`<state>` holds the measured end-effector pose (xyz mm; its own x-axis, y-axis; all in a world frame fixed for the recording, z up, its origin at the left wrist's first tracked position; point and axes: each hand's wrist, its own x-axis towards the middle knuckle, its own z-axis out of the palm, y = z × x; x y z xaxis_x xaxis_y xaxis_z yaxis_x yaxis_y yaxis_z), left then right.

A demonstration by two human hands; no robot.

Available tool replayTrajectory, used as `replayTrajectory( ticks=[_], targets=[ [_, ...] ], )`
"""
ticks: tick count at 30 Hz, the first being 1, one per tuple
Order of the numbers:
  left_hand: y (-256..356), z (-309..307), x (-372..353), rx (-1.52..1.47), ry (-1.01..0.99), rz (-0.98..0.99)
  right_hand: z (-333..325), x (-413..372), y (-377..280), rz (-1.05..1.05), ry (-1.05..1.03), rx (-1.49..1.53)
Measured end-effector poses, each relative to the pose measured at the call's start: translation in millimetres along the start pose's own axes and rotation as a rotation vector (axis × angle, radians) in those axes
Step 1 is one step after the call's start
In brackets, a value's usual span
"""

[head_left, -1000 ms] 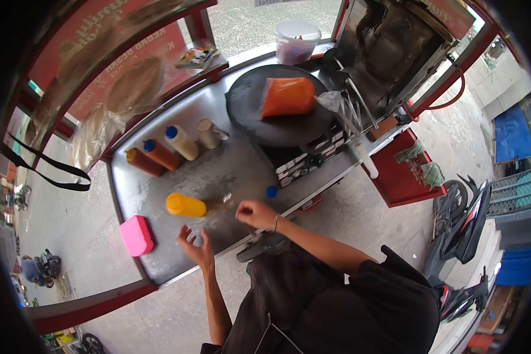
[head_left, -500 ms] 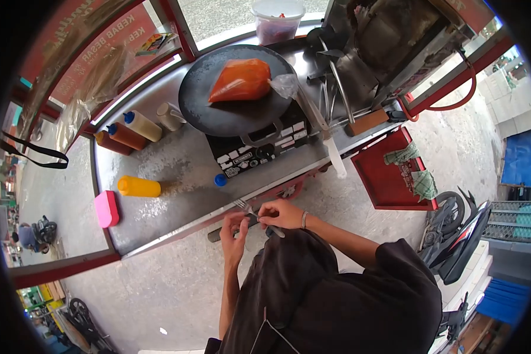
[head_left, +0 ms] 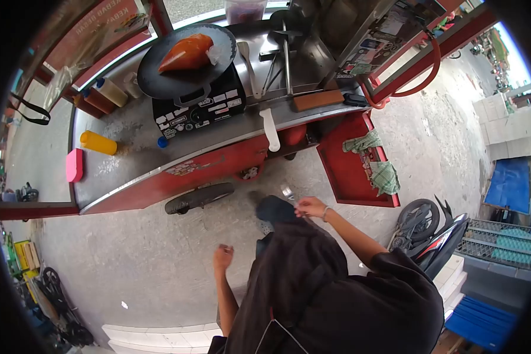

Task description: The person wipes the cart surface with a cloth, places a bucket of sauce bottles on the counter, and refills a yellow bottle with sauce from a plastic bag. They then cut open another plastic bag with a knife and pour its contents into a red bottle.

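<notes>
In my right hand (head_left: 311,206) is a metal fork (head_left: 287,192), its tines pointing away from me above the ground; the fingers are closed round its handle. My left hand (head_left: 223,257) hangs lower on the left, away from the cart, with its fingers curled in and nothing visible in them. The nearest counter item to my right hand is a knife with a white handle (head_left: 270,130), which juts over the front edge. Farther off, a bag of orange-red sauce (head_left: 186,53) lies on the black round griddle pan (head_left: 150,79) over the stove (head_left: 203,112).
The red cart's metal counter (head_left: 135,153) holds a yellow bottle (head_left: 98,143), a pink box (head_left: 74,165) and several sauce bottles (head_left: 111,92). An open red door (head_left: 336,177) with green cloths (head_left: 384,177) sticks out on the right. A motorbike (head_left: 436,236) stands beyond it.
My hands have parted: the right has moved right with the fork, the left down and away from it. My view has turned right and back, so the counter sits farther up and left.
</notes>
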<state>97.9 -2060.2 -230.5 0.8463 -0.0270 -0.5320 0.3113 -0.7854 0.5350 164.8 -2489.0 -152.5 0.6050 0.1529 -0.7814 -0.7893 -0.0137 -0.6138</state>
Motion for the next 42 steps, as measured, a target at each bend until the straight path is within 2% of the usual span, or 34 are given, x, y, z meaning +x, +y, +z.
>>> replayTrajectory(
  ticks=[2,3,4,5,6,8,9,10,11,12,13,14,16,18,19,20,21,22,23,24,25,26,27,28,29,30,32,33,35,37,38,40,41,42],
  targets=[
    [17,33,-15,-0.098,-0.041,0.06,-59,24,51,0.019,0.169,-0.06],
    [43,40,-19,-0.348,-0.095,0.026,-79,26,54,0.006,0.16,-0.067],
    [69,41,-17,-0.601,-0.149,-0.006,-97,30,55,0.111,0.231,0.046],
    [91,39,-4,-0.52,-0.044,0.111,-113,37,53,0.218,0.301,0.156],
    [119,36,16,-0.436,0.062,0.225,-127,47,49,0.237,0.312,0.155],
    [207,2,46,-0.485,0.304,0.342,-153,74,44,0.201,0.292,0.157],
    [241,-10,69,-0.396,0.482,0.493,-168,94,41,0.169,0.277,0.168],
    [280,-28,83,-0.394,0.536,0.485,-178,115,34,0.122,0.285,0.118],
    [306,-35,106,-0.14,0.778,0.624,-215,163,46,0.016,-0.014,0.337],
    [328,-42,128,-0.062,0.877,0.67,-250,208,68,-0.072,-0.317,0.554],
    [342,-44,144,0.022,0.968,0.708,-256,240,58,0.051,-0.076,0.519],
    [355,-44,159,0.112,1.042,0.738,-237,243,37,-0.14,0.278,0.063],
    [356,-29,196,0.206,1.143,0.797,-246,280,9,-0.349,0.349,-0.062],
    [335,-15,242,0.371,1.236,0.779,-249,311,-19,-0.485,0.448,-0.001],
    [324,-13,261,0.434,1.347,0.862,-252,325,-30,-0.573,0.463,-0.058],
    [316,-14,270,0.427,1.376,0.928,-257,345,-35,-0.658,0.479,-0.118],
    [316,-7,273,0.392,1.417,0.844,-264,372,-33,-0.665,0.48,-0.117],
    [295,-8,299,0.404,1.564,0.92,-271,399,-32,-0.842,0.435,-0.098],
    [302,-11,323,0.385,1.942,1.257,-278,427,-35,-1.029,0.382,-0.08],
    [290,-41,359,0.325,2.044,1.419,-285,451,-41,-1.055,0.374,-0.087],
    [303,-18,320,0.405,1.841,1.206,-290,472,-45,-1.313,0.358,-0.178],
    [285,-28,318,0.644,1.693,1.011,-296,487,-48,-1.568,0.344,-0.274],
    [301,-16,309,0.544,1.757,1.116,-296,484,-54,-1.582,0.343,-0.277],
    [318,-4,303,0.442,1.816,1.217,-290,463,-68,-1.282,0.281,-0.081],
    [317,-1,306,0.445,1.826,1.215,-285,451,-75,-0.97,0.214,0.103],
    [318,-2,308,0.391,1.83,1.217,-285,451,-80,-0.984,0.208,0.1],
    [319,-5,309,0.336,1.848,1.221,-291,451,-94,-1.086,0.217,0.34],
    [318,-6,308,0.325,1.808,1.193,-298,452,-107,-1.097,0.212,0.329],
    [315,-7,308,0.311,1.777,1.149,-311,455,-142,-1.399,0.779,-0.275],
    [316,-6,306,0.339,1.766,1.201,-305,430,-179,-1.604,0.959,-0.384],
    [317,-5,305,0.338,1.779,1.193,-305,424,-200,-1.615,0.952,-0.389],
    [317,-2,304,0.38,1.811,1.161,-307,420,-246,-1.602,1.394,-0.677],
    [317,-3,305,0.38,1.825,1.158,-312,421,-271,-1.617,1.392,-0.675],
    [317,-5,305,0.371,1.816,1.196,-319,425,-298,-1.63,1.621,-0.848]
  ],
)
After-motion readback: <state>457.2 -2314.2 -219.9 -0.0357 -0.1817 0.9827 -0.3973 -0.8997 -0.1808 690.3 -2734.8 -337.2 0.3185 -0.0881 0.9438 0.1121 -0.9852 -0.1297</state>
